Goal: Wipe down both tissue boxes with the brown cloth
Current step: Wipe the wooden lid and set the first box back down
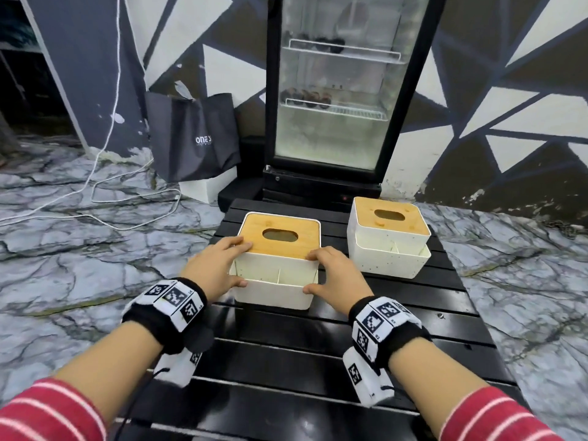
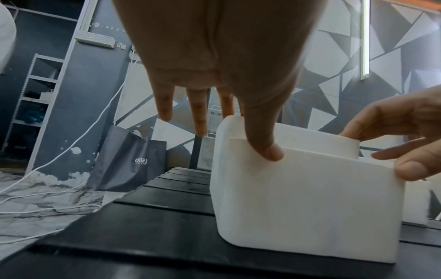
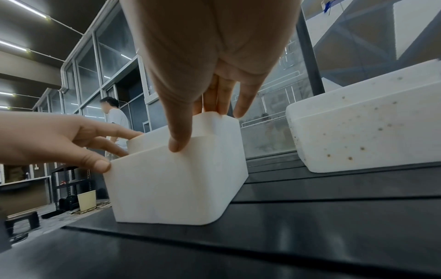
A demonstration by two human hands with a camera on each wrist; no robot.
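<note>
Two white tissue boxes with bamboo lids stand on a black slatted table [image 1: 286, 361]. The near tissue box [image 1: 273, 292] sits at the table's middle. My left hand [image 1: 230, 262] holds its left front corner, thumb on the front wall, fingers on the lid edge. At the right front corner, my right hand [image 1: 318, 272] grips the same way. The wrist views show each thumb pressed on the near box [image 2: 305, 203] [image 3: 171, 185]. The far tissue box [image 1: 388, 259] [image 3: 369, 132], speckled brown, stands to the right, untouched. No brown cloth is in view.
A glass-door fridge [image 1: 334, 90] stands just behind the table. A black bag [image 1: 194, 135] and white cables [image 1: 95, 186] lie on the marble floor to the left. A person [image 3: 114, 117] stands far off in the right wrist view.
</note>
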